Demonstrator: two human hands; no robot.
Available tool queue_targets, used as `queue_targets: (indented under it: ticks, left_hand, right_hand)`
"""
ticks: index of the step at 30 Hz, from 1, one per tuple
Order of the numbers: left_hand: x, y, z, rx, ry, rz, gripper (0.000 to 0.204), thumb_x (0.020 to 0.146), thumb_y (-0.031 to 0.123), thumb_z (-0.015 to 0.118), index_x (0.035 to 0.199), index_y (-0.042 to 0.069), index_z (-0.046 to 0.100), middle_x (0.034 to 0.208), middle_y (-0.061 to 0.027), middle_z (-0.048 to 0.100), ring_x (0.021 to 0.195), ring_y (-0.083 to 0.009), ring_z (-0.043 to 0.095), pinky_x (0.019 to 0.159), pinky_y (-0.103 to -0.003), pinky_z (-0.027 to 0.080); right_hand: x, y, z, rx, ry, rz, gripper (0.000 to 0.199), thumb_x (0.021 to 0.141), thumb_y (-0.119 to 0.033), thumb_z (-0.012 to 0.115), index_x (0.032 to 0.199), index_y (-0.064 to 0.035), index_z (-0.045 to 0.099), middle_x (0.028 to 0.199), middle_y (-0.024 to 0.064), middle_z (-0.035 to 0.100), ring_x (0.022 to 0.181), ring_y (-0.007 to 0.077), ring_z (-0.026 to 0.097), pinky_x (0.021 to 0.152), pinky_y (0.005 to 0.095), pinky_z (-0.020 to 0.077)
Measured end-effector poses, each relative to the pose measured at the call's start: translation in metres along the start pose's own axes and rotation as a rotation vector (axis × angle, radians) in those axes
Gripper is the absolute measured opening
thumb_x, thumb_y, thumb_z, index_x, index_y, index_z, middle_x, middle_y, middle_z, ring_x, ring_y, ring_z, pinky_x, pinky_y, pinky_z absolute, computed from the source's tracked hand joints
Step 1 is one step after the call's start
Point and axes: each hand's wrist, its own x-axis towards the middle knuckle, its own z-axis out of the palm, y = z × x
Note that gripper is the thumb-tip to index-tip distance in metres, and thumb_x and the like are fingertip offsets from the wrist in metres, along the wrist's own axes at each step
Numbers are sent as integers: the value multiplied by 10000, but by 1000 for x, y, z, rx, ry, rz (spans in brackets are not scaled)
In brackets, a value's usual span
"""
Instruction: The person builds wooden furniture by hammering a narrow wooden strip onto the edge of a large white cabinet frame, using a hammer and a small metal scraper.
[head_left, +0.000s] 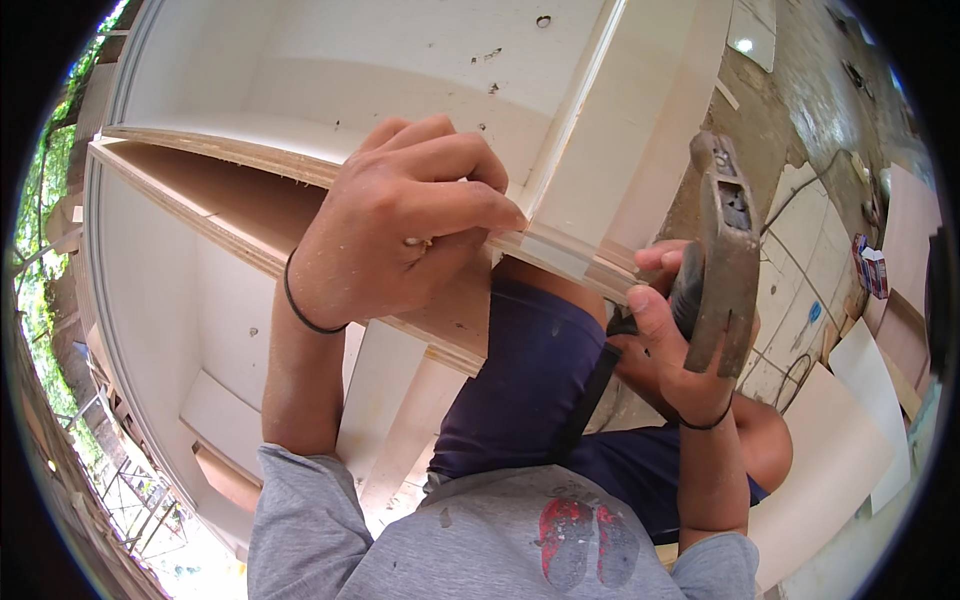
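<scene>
A white cabinet (390,95) with raw plywood edges lies in front of me. My left hand (405,215) is closed, its thumb and forefinger pinched together at the corner of a cabinet panel. Whatever the fingertips hold is too small or hidden to name; a small pale bit shows between the curled fingers. In my right hand (690,350) is a claw hammer (728,265), its worn metal head raised toward me and its dark handle mostly hidden by the hand. The right fingertips are close to the end of a pale strip (570,262) along the panel edge.
A gap opens between two plywood edges (225,150) at the left. My knee and thigh in dark shorts (530,370) are under the panel corner. Loose pale boards (830,460) lie at the lower right, near a small box (870,268) and cables on the tiled floor (800,270).
</scene>
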Motion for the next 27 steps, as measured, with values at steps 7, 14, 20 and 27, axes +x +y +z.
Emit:
queue_targets:
  ticks: [7,14,20,27]
  left_hand:
    - [2,3,0,15,-19,-7,284,609,-79,655,836,80,713,783,-9,604,726,-182,551,735,-333,388]
    - [1,3,-1,19,-13,-6,263,631,-70,654,840,80,710,786,-7,605,732,-178,553,739,-333,387]
    - [0,2,-1,13,-12,-3,251,639,-52,652,844,81,708,798,-12,610,748,-186,560,743,-333,385]
    - [-1,2,-1,6,-2,-3,230,648,-28,655,844,80,708,808,-20,610,755,-196,565,753,-338,386]
  right_hand:
    - [-2,11,-3,-16,16,-45,305,762,-83,783,979,17,594,731,72,613,637,126,577,607,247,462]
    - [0,5,-3,-7,-17,-35,314,760,-66,770,1008,17,597,825,94,675,701,140,624,646,250,479]
    - [-4,-3,-12,-25,-16,-18,364,766,-40,739,1086,13,573,969,90,700,762,123,637,676,244,494]
    - [-11,-34,-30,154,-79,162,421,816,-14,615,1219,45,509,1112,157,622,713,91,541,629,232,474]
